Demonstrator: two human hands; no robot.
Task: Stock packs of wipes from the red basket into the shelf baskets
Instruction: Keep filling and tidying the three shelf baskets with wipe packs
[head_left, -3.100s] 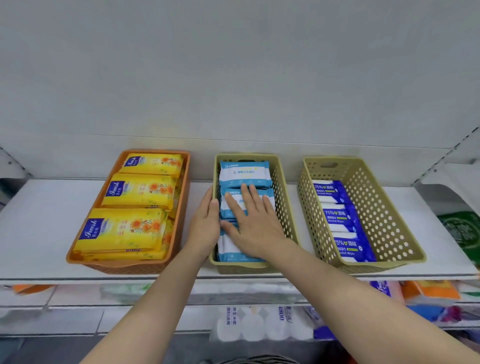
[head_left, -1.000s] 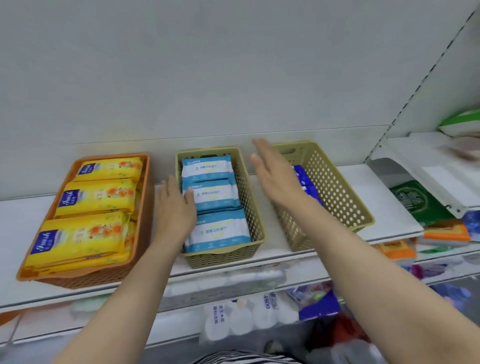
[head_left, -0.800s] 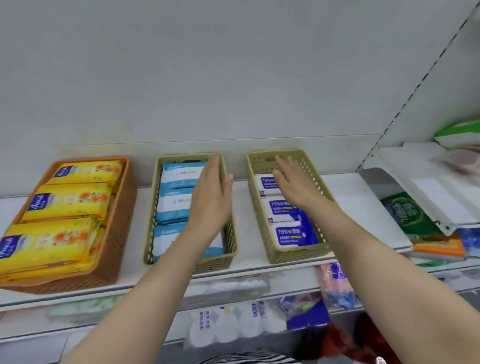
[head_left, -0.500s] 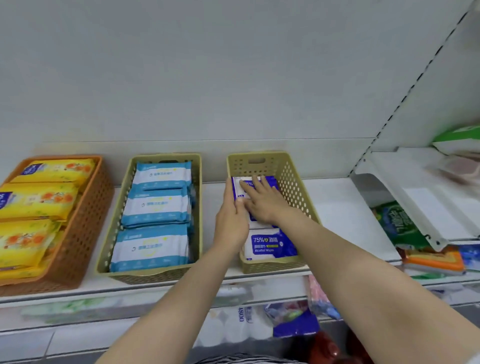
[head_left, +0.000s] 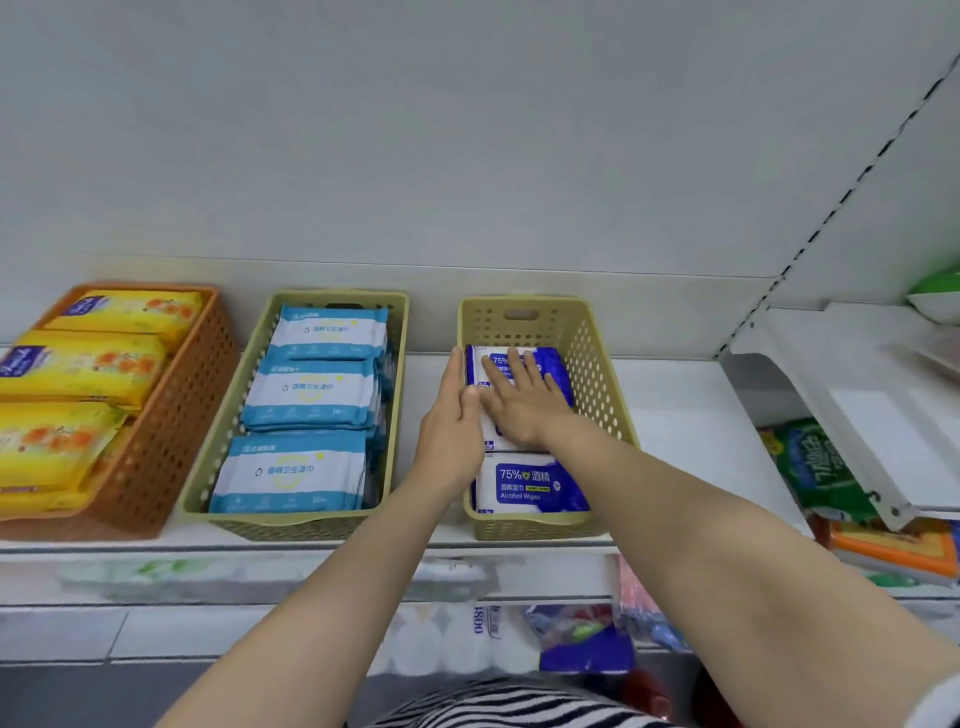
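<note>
Moved over from the light-blue packs (head_left: 306, 395), now tidying the right-hand basket (head_left: 597, 364).
Right hand (head_left: 524, 410) flat, fingers spread on blue alcohol wipes (head_left: 535, 483); left hand (head_left: 452, 431) open, pressed alongside, gripping nothing.

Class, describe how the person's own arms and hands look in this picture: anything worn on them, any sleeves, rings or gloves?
Both forearms are bare, with no sleeves over them. The left hand and right hand wear no gloves, and no rings, watch or bracelets show. A sliver of white fabric shows by the right arm. Below the arms is a black-and-white striped garment.
</note>
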